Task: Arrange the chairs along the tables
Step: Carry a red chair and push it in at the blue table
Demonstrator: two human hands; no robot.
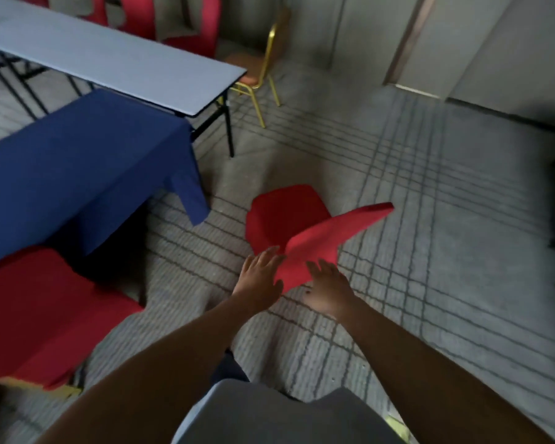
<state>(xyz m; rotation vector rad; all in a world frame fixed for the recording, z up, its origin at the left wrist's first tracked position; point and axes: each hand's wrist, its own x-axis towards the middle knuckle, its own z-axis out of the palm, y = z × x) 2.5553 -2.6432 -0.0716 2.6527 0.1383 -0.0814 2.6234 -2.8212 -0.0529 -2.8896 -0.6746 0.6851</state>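
A chair in a red cover (302, 229) stands on the carpet in front of me, its seat toward the tables and its backrest top toward me. My left hand (258, 277) rests against the left side of the backrest's near end, fingers spread. On the right side of that end lies my right hand (329, 288), fingers also apart. Neither hand visibly closes around the backrest. A second red-covered chair (42, 315) sits at the lower left, against the table with a blue cloth (77, 168). Behind it stands a bare grey folding table (116, 56).
A gold-framed chair with an orange seat (257, 72) stands at the far end of the grey table. More red-covered chairs (186, 20) are behind that table. Grey wall panels and doors (430, 43) close the far side. Striped carpet (430, 219) extends to my right.
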